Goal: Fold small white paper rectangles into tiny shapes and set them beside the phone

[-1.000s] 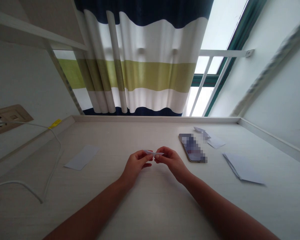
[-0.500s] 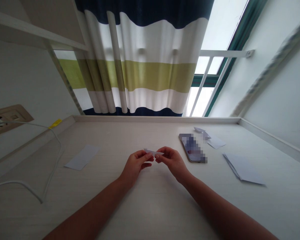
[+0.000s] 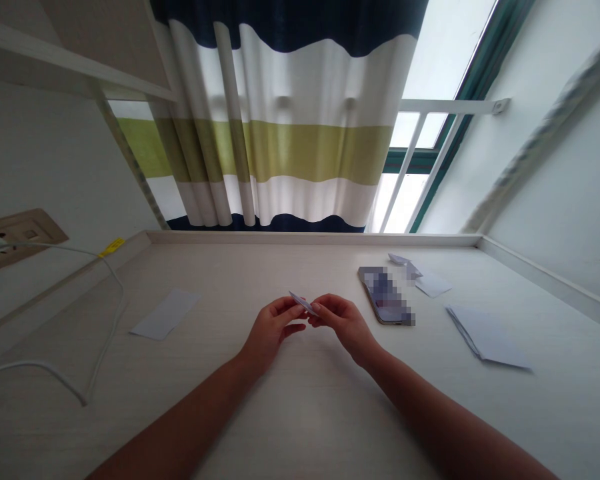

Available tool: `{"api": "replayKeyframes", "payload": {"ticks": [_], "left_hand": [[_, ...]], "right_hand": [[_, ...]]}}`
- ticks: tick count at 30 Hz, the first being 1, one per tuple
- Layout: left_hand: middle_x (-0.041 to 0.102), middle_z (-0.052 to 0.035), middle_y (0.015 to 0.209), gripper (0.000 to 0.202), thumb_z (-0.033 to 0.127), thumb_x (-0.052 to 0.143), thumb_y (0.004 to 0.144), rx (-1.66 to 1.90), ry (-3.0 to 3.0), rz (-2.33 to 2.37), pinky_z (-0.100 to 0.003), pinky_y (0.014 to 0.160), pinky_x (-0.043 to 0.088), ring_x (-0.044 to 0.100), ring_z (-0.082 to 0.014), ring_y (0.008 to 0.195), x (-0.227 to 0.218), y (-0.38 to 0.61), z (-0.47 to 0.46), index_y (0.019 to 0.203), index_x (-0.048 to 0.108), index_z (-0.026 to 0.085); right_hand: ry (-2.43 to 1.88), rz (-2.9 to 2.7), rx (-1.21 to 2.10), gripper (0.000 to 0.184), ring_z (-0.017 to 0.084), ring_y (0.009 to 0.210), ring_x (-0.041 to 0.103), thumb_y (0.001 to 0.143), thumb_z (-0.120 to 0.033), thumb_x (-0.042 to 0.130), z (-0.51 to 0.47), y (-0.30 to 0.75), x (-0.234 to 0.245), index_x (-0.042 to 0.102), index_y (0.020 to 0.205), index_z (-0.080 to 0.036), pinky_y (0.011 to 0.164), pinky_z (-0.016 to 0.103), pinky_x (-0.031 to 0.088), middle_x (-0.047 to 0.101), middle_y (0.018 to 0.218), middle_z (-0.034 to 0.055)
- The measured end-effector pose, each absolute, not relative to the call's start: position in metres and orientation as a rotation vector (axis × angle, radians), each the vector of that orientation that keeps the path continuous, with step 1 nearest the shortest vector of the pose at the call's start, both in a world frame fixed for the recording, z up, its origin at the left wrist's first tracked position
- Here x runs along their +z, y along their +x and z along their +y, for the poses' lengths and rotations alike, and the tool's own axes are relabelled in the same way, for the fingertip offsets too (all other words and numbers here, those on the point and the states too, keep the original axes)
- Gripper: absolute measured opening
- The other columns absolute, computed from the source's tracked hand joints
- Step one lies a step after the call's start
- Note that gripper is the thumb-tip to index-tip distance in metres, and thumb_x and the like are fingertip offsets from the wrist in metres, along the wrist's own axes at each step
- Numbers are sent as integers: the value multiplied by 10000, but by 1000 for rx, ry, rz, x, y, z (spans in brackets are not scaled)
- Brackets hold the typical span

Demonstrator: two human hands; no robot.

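A small folded piece of white paper is pinched between my two hands, just above the tabletop. My left hand grips its left side between thumb and fingers. On the other side, my right hand has thumb and fingertips closed on its lower right end. The fingers partly cover the paper, so its full folded shape is hidden. To the right of my right hand lies a phone, its screen partly blurred out.
Behind the phone are folded paper pieces and a flat paper. A stack of white paper lies at right, a single sheet at left. A white cable runs from the wall socket. A raised rim borders the table.
The folded paper has turned between my fingers, from nearly level to slanting down toward the right. Both hands have stayed almost in place.
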State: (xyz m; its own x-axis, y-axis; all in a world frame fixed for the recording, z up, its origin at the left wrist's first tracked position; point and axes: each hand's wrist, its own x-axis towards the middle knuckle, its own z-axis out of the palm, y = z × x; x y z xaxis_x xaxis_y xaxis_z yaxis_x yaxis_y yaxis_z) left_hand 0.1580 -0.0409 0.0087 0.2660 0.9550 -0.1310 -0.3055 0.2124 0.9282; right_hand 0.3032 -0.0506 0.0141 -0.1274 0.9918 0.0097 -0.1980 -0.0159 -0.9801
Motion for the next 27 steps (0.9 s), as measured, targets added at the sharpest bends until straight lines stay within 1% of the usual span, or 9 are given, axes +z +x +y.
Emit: {"api": "replayKeyframes", "payload": {"ticks": [5, 8, 10, 12, 15, 19, 23, 27], "left_hand": [[657, -59, 812, 285, 274, 684, 634, 1062, 947, 909, -259, 662, 481, 597, -155, 759, 9, 158, -42, 885, 655, 142], [666, -55, 801, 359, 277, 686, 628, 1073, 995, 924, -269, 670, 484, 602, -155, 739, 7, 158, -41, 959, 645, 143], [667, -48, 801, 385, 272, 694, 613, 1094, 1038, 938, -275, 668, 488, 602, -158, 737, 7, 159, -41, 973, 641, 147], [664, -45, 819, 362, 263, 700, 601, 1117, 1085, 948, -283, 669, 493, 600, -163, 748, 5, 159, -40, 940, 647, 148], [660, -49, 847, 278, 255, 692, 608, 1129, 1172, 953, -295, 677, 497, 594, -169, 761, 4, 158, -38, 859, 653, 143], [664, -46, 810, 212, 251, 684, 618, 1152, 1282, 958, -298, 682, 488, 593, -173, 745, 5, 157, -38, 800, 658, 146], [664, -42, 781, 198, 229, 684, 613, 1169, 1335, 995, -294, 695, 480, 599, -176, 740, 6, 157, -38, 792, 660, 147], [662, -49, 812, 213, 226, 678, 622, 1174, 1351, 999, -300, 688, 491, 601, -186, 772, 3, 157, -38, 816, 650, 143]], "right_hand": [[-1028, -1224, 1357, 235, 117, 596, 555, 604, -368, 698, -50, 304, 12, 620, 686, -162, 641, 290, 441, 602, 606, -12], [-1035, -1259, 1362, 209, 119, 613, 549, 601, -337, 703, -50, 304, 11, 620, 681, -163, 630, 281, 427, 606, 629, -9], [-1037, -1260, 1372, 193, 116, 615, 544, 595, -312, 708, -50, 304, 10, 620, 679, -162, 622, 275, 418, 611, 645, -8], [-1039, -1247, 1383, 190, 111, 610, 541, 586, -287, 714, -50, 304, 10, 620, 695, -163, 616, 272, 414, 614, 657, -10], [-1063, -1237, 1374, 207, 108, 602, 540, 578, -266, 718, -49, 304, 9, 623, 729, -162, 615, 273, 417, 618, 663, -9], [-1075, -1264, 1344, 218, 120, 634, 559, 579, -273, 717, -49, 305, 8, 639, 746, -157, 652, 290, 433, 636, 696, 8], [-1071, -1264, 1353, 230, 126, 638, 574, 578, -279, 717, -49, 306, 8, 649, 762, -159, 664, 298, 449, 647, 706, 13], [-1087, -1317, 1323, 232, 151, 691, 600, 591, -291, 706, -48, 306, 8, 653, 770, -154, 702, 316, 463, 662, 739, 32]]}}
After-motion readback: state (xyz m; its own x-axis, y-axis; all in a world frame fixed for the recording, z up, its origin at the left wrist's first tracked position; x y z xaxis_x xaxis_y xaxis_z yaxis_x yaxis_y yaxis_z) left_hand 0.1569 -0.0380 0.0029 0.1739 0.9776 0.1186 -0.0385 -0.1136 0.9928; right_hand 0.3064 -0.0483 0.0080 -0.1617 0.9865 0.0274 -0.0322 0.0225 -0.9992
